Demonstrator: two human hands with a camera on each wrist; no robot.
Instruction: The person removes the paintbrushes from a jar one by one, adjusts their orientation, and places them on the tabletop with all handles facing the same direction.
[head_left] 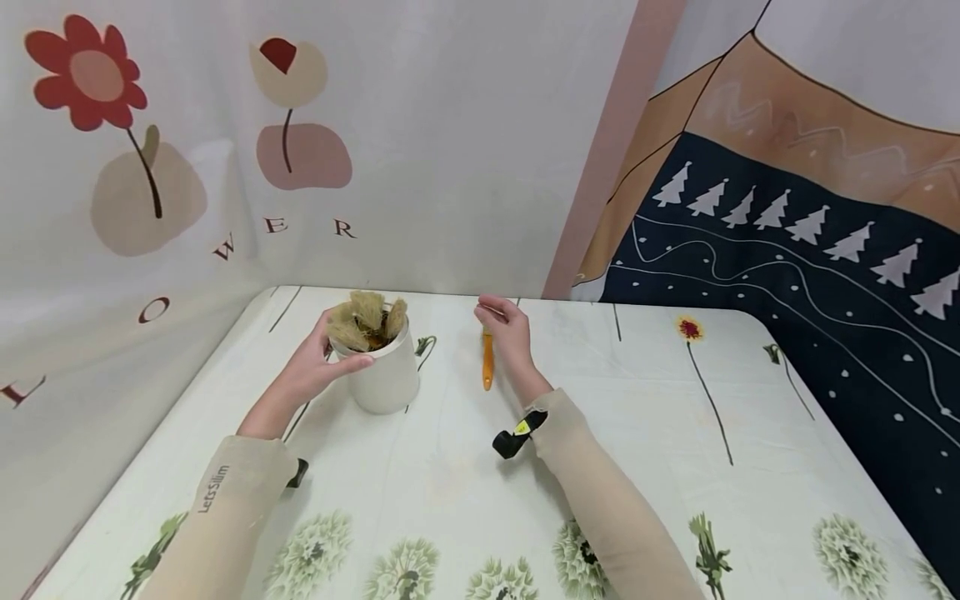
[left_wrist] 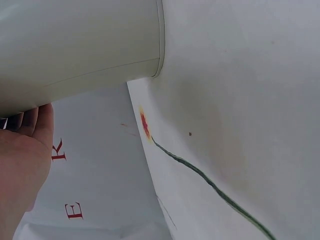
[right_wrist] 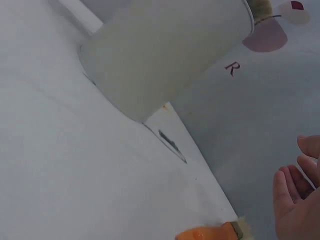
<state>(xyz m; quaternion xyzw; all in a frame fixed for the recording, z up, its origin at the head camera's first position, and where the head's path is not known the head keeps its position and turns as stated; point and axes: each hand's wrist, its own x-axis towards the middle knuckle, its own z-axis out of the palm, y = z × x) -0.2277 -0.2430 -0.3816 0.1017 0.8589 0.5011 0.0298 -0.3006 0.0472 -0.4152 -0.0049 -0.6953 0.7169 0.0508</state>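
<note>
In the head view my left hand point(head_left: 306, 371) grips a white cylindrical container point(head_left: 385, 385), its thumb along the near rim and its fingers round the far left side. Tan bristly tufts point(head_left: 367, 317) stick up above the rim; whatever is below them is hidden inside. A paintbrush point(head_left: 488, 367) with an orange handle lies on the table, its handle end towards me. Just right of its bristle end is my right hand point(head_left: 513, 337), which holds nothing. The right wrist view shows that hand's fingers point(right_wrist: 283, 192) loosely bent, apart from the brush's pale bristles point(right_wrist: 244, 229).
A white cloth point(head_left: 450, 450) printed with flowers covers the table. Behind it hangs a pale curtain point(head_left: 450, 167) with printed flowers and letters; a dark fabric point(head_left: 750, 250) with white trees hangs at the right. Black straps point(head_left: 510, 444) sit at my wrists.
</note>
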